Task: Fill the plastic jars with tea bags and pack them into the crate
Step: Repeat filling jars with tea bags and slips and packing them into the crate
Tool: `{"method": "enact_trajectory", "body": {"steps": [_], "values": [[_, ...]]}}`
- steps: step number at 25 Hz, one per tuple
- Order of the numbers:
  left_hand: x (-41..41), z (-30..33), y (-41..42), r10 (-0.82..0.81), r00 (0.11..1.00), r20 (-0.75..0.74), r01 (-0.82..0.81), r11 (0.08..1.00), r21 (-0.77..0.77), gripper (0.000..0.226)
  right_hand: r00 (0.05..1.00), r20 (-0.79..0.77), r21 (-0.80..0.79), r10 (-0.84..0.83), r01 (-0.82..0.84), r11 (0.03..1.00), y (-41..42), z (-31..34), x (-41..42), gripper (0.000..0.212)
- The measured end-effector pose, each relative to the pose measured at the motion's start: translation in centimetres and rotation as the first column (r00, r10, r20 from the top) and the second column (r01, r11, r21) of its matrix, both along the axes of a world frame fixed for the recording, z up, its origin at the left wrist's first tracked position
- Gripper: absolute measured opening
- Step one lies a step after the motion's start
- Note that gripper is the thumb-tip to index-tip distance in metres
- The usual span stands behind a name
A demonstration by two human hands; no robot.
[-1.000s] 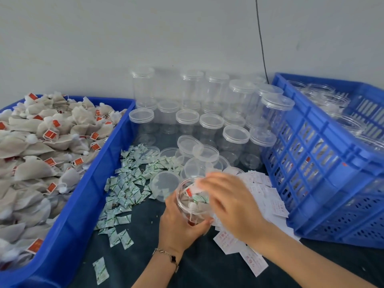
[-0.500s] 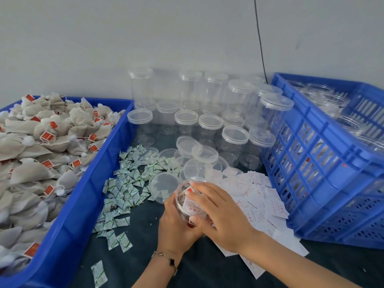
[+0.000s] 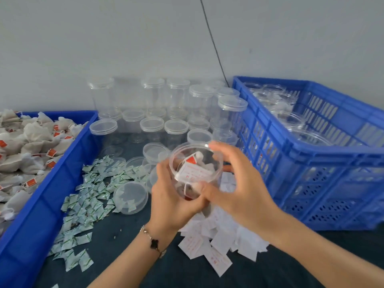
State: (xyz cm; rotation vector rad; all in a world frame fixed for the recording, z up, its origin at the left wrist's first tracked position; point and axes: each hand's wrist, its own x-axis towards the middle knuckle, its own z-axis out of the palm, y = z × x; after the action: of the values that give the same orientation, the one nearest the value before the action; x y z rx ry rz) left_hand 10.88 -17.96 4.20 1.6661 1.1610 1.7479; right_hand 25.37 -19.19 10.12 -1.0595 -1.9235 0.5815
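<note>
Jar [image 3: 196, 169] now raised off the tabletop [image 3: 128, 256] and tilted mouth-up toward the camera; half a second ago sat lower, with right hand pressing a white slip into its mouth. Slip [image 3: 194, 173] now inside, on top of tea bags. Left hand [image 3: 172, 196] wrapped around jar wall from below, gripping. Right hand [image 3: 234, 183] withdrawn from mouth, curved fingers [image 3: 220, 150] cupping rim and far side. Filling judged complete. Jar not yet capped: loose lid [image 3: 131, 197] just left of jar. Crate [image 3: 311, 163] close on right, awaiting jar
</note>
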Motion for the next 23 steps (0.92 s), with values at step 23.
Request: {"method": "enact_trajectory", "body": {"steps": [23], "values": [[25.5, 21.1, 21.0, -0.085, 0.470, -0.879, 0.179, 0.984, 0.000, 0.049, 0.727, 0.267, 0.126, -0.633, 0.625, 0.770, 15.5, 15.4, 24.9, 0.031]]}}
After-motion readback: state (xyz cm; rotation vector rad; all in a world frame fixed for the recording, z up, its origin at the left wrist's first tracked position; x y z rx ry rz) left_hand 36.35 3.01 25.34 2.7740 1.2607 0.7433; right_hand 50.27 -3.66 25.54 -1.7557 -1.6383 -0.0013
